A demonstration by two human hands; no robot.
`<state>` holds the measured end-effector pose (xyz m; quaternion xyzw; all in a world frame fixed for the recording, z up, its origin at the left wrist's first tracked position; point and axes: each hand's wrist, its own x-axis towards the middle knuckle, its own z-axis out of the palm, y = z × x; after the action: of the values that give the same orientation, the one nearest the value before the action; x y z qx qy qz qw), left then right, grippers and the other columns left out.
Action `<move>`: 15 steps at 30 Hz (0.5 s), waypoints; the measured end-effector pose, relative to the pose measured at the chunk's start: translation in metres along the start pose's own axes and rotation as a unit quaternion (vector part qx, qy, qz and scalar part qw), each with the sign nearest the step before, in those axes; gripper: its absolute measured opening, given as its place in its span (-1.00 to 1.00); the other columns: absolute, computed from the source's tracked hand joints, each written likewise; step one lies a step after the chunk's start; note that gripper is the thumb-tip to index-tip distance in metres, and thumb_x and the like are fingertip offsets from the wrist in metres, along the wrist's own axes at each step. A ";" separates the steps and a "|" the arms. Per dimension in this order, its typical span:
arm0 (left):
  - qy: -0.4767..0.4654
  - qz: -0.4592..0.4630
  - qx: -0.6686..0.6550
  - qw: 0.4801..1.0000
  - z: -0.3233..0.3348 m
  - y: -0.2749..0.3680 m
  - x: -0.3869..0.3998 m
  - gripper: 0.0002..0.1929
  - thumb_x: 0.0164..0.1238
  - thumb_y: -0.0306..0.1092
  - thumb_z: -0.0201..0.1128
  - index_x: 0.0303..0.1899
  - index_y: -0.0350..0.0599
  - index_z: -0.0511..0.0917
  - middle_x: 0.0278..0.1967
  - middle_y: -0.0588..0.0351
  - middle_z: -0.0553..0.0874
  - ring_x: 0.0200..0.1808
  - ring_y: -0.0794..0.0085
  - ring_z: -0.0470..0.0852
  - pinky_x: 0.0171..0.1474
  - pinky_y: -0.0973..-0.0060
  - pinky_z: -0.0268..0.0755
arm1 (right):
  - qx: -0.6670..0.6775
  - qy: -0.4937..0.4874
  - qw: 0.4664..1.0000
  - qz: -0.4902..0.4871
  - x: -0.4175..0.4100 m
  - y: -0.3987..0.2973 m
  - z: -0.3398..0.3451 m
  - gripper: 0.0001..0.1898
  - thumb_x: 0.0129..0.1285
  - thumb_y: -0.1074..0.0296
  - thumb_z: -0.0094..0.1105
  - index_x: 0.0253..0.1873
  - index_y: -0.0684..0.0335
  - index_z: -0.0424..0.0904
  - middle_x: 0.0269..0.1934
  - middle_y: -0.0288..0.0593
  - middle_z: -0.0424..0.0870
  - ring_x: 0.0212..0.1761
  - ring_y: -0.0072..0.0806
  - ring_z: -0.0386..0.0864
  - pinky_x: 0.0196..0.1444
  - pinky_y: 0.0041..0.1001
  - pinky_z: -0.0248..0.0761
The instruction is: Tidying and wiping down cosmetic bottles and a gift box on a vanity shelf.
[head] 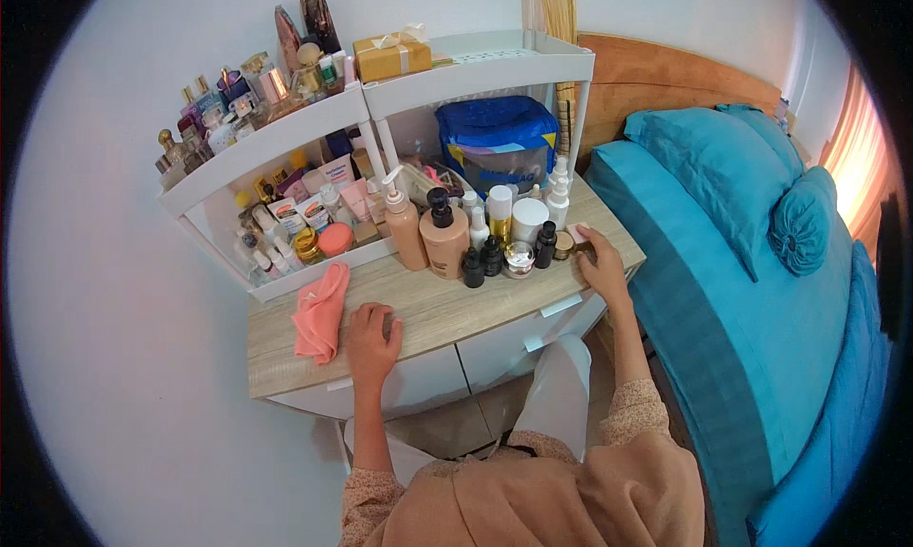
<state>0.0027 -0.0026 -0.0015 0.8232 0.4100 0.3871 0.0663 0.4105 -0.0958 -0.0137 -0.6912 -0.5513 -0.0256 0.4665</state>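
Note:
My left hand [374,340] rests palm down near the front edge of the wood-grain dresser top [428,326], holding nothing, its thumb apart from the fingers. Left of it lies a crumpled coral cloth [322,315]. At the right end, my right hand [603,261] has its fingers and thumb on a small pale box [576,233], partly hidden by the hand. Beside that box stand a small gold-toned jar [563,245] and a black bottle [546,245]. Further left are a clear-lidded jar [519,260], a white tub [530,220] and two peach pump bottles [444,244].
White two-tier racks [478,70] stand along the back, holding perfume bottles [242,101], creams and a gold gift box [392,55]. A blue zip bag [497,137] sits under the right rack. White drawers [499,361] are below; a bed with teal sheets [706,261] stands right.

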 end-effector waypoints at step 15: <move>0.007 -0.005 0.022 1.000 0.000 -0.005 -0.003 -0.80 0.16 -0.33 0.27 -0.21 -0.16 0.57 -0.17 0.03 0.58 -0.08 0.11 0.54 0.00 0.24 0.43 | 0.119 0.114 0.963 -0.213 0.150 -0.188 -0.048 -0.60 0.15 0.44 0.23 0.13 0.17 0.53 0.21 -0.08 0.51 0.23 -0.23 0.47 0.19 -0.30 0.37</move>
<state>-0.0019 -0.0012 -0.0054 0.8199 0.4227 0.3832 0.0477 0.3442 -0.0256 0.2113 -0.4899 -0.6281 -0.1375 0.5887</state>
